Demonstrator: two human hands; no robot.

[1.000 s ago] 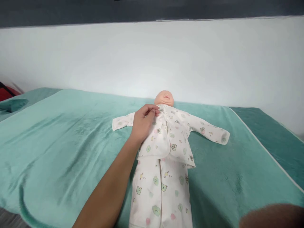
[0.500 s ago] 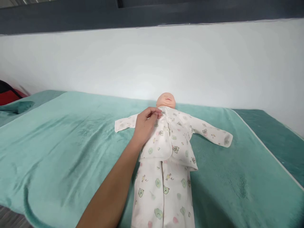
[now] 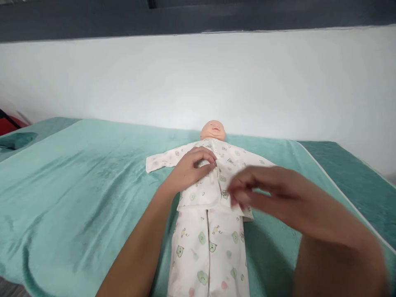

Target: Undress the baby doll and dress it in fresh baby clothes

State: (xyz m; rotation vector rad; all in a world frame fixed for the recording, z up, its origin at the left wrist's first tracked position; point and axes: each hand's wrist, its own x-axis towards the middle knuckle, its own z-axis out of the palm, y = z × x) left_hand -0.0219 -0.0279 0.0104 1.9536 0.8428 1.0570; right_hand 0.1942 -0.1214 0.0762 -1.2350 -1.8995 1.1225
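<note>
A baby doll lies on its back, its bare head (image 3: 213,129) against the white wall side. It wears a white baby jacket (image 3: 198,194) with small green and pink prints and matching pants (image 3: 198,251). My left hand (image 3: 196,165) rests on the jacket's chest, thumb and fingertips pinched at the front opening edge. My right hand (image 3: 262,187), smeared by motion, hangs over the jacket's lower right front and hides part of that sleeve. Whether it touches the cloth I cannot tell.
A green plush blanket (image 3: 77,185) with soft folds lies under the doll. Behind it rises a white wall (image 3: 154,82) with a dark band on top. Something red and black (image 3: 9,123) shows at the far left edge.
My right hand has come in from the right over the jacket. My left hand has slid down from near the collar to the middle of the chest. The view has shifted slightly.
</note>
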